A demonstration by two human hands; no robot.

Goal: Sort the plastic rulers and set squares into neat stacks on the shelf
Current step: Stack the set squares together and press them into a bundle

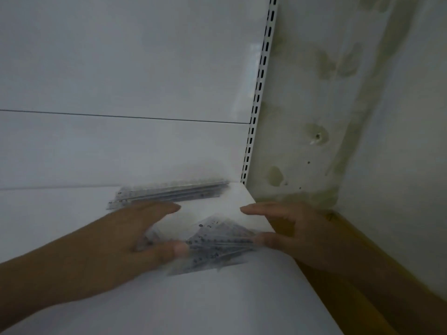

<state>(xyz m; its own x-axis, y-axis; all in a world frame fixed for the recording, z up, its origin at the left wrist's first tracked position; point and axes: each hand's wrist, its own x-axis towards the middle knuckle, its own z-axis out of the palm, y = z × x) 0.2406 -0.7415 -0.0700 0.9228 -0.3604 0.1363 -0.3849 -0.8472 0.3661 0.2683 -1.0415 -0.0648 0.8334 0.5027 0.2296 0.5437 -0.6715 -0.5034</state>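
2 hands square up clear plastic set squares (212, 245) on a white shelf (217, 305).
Left hand (135, 240) and right hand (287, 228) pinch the pile's opposite ends; clear plastic rulers (169, 192) lie stacked behind.

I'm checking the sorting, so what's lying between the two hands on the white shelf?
In the head view, a blurred fan of clear plastic set squares lies between the left hand and right hand, both touching it.

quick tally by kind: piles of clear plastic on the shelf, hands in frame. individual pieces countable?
Ruler piles: 1, the ruler stack at the back of the shelf
Set square piles: 1, the set squares, held between the left hand and right hand
Hands: 2
Total: 4
Individual pieces: too blurred and overlapped to count.
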